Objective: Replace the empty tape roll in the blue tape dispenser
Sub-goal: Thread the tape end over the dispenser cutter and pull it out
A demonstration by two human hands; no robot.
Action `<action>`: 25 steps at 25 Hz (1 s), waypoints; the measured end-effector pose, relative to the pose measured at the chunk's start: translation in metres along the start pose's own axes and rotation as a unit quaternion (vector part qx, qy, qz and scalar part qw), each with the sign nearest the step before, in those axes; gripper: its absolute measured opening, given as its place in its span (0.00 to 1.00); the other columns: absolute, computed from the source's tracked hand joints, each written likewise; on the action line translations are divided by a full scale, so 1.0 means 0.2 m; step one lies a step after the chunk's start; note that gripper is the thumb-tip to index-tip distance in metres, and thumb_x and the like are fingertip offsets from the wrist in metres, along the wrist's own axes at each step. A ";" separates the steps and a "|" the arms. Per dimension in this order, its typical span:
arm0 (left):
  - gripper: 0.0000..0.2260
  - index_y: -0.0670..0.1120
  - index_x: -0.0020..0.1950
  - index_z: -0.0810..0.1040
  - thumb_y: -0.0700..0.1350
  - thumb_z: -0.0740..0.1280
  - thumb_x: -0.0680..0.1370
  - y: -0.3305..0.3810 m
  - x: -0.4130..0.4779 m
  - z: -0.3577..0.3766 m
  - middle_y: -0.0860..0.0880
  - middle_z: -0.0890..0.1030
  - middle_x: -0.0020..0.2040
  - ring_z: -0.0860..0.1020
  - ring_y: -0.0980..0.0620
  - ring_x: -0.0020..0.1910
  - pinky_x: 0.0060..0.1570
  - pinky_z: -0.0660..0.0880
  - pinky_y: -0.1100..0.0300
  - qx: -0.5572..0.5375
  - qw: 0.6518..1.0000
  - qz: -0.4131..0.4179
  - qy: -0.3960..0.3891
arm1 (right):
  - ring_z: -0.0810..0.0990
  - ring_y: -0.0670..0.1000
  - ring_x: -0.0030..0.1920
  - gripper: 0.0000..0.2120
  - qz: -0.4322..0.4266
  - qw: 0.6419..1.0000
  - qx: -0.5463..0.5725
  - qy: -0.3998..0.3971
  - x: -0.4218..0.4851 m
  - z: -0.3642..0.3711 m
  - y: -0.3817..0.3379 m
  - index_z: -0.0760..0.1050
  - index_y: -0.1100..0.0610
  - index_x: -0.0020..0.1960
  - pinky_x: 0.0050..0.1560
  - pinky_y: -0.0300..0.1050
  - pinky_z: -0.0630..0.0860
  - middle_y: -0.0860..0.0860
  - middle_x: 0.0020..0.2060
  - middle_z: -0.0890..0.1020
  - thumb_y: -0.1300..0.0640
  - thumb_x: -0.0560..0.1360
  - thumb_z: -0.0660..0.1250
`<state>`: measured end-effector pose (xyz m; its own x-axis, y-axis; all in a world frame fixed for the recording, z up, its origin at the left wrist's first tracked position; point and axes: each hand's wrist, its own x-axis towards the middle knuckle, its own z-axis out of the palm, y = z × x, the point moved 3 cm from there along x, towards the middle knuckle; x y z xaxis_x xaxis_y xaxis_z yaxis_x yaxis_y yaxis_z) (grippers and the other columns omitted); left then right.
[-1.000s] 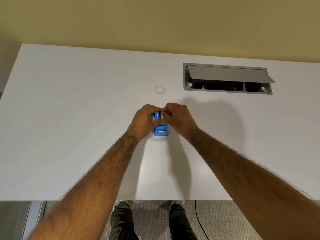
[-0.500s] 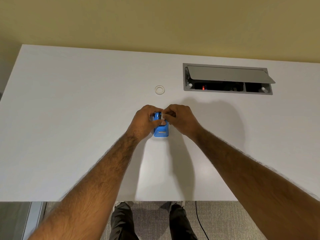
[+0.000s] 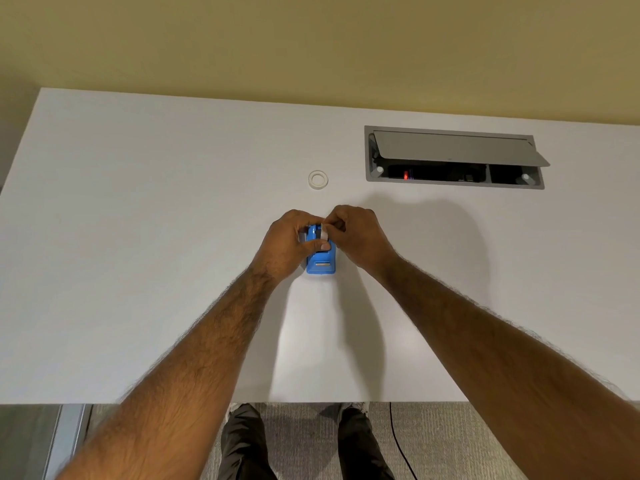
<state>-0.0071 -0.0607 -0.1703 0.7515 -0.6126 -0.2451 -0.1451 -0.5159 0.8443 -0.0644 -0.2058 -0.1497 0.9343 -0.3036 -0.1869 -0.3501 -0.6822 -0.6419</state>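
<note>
tape swap looks roughly halfway, dead centre of the frame on the counter (image 3: 138, 237)
left hand (image 3: 285, 242) has its grip wrapped round the blue tape dispenser (image 3: 321, 263), and right hand (image 3: 356, 233) is pinching a white piece (image 3: 324, 232) at its upper end, new tape i'd guess. thin white ring (image 3: 318, 180) lies apart above it, probably the old core. seating and threading look not yet done.

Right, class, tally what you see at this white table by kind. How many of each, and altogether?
Blue tape dispenser: 1
Loose white ring: 1
White piece pinched at the dispenser: 1
Hands: 2, left hand and right hand
Open cable hatch: 1
Total: 6
</note>
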 end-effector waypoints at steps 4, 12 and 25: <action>0.16 0.52 0.56 0.82 0.48 0.79 0.69 0.00 0.00 0.00 0.52 0.81 0.52 0.79 0.51 0.52 0.58 0.77 0.51 -0.006 1.000 0.004 0.005 | 0.76 0.47 0.35 0.06 0.008 1.000 -0.007 -0.001 0.01 0.00 -0.02 0.78 0.59 0.44 0.36 0.32 0.69 0.51 0.36 0.81 0.57 0.75 0.65; 0.18 0.52 0.58 0.82 0.48 0.79 0.69 0.00 0.00 0.00 0.53 0.81 0.52 0.78 0.53 0.51 0.54 0.75 0.59 0.002 1.000 0.007 0.002 | 0.76 0.50 0.37 0.08 -0.043 0.990 -0.125 -0.050 -0.02 -0.04 -0.06 0.78 0.58 0.44 0.41 0.41 0.73 0.52 0.37 0.78 0.55 0.76 0.63; 0.15 0.51 0.57 0.82 0.47 0.76 0.72 0.01 -0.01 0.00 0.52 0.81 0.52 0.78 0.52 0.51 0.56 0.77 0.53 0.021 0.999 0.031 0.007 | 0.77 0.52 0.35 0.06 -0.035 0.985 -0.167 -0.034 0.00 -0.02 -0.14 0.71 0.57 0.41 0.39 0.44 0.75 0.53 0.37 0.77 0.56 0.73 0.66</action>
<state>-0.0082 -0.0602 -0.1679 0.7489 -0.6360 -0.1859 -0.2188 -0.5021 0.8366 -0.0557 -0.1903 -0.1285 0.9550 -0.2111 -0.2083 -0.2774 -0.8842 -0.3759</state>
